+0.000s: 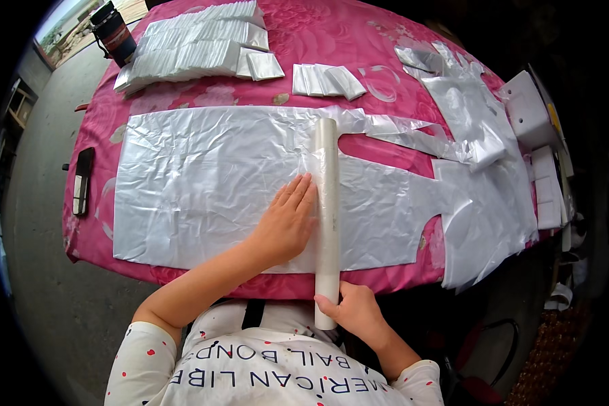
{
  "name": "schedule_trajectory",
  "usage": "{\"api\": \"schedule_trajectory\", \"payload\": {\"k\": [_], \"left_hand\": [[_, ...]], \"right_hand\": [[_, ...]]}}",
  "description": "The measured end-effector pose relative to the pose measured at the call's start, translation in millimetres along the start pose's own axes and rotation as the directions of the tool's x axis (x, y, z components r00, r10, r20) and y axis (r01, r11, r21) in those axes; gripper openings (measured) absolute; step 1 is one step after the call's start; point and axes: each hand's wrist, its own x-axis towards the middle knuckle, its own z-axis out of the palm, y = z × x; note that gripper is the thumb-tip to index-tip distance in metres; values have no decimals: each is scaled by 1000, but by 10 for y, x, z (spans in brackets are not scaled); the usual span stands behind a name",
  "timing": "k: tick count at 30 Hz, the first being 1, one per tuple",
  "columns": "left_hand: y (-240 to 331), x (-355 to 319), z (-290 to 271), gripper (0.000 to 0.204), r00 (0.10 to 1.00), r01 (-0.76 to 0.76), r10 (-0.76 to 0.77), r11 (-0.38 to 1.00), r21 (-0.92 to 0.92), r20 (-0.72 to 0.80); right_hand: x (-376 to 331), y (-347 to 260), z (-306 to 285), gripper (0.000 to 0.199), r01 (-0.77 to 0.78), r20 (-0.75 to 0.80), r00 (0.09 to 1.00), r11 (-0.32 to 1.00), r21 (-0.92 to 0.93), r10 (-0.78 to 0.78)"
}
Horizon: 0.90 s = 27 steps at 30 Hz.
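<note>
While the left hand (287, 220) lies flat with fingers spread on the clear plastic sheet (203, 183), the right hand (355, 311) pinches the near end of the white tube (327, 203) lying across it. Judging by this, rolling has barely begun: most of the sheet is flat. 2 stacks of folded clear packets (196, 44) sit at the worktop's (304, 27) far edge, with a dark canister (114, 30) at the corner.

plastic sheet (203, 183) silver | tablecloth (318, 34) pink, rose-patterned | tube (327, 210) white | flask (113, 30) black-red

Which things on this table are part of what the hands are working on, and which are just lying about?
In use: left hand, right hand, white tube, flat plastic bag.

Lying about: stacks of folded bags, small folded pile, black flask, white boxes, dark remote-like object.
</note>
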Motion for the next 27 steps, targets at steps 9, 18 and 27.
{"api": "schedule_trajectory", "payload": {"k": [9,18,27], "left_hand": [[-42,-49,176,55,999,-10,20,947,322,-26],[2,23,180,55,999,-25,33,942,335,-19],[-19,-27,164,57,999,2,12,940,340,-38]], "right_hand": [[728,-142,-384,63,78,11,997,997,-7,-78],[2427,-344,-797,27,249,-245,968,207,946,-43],[2378,341,-2194,28,648,-630,757,-334,685,176]]}}
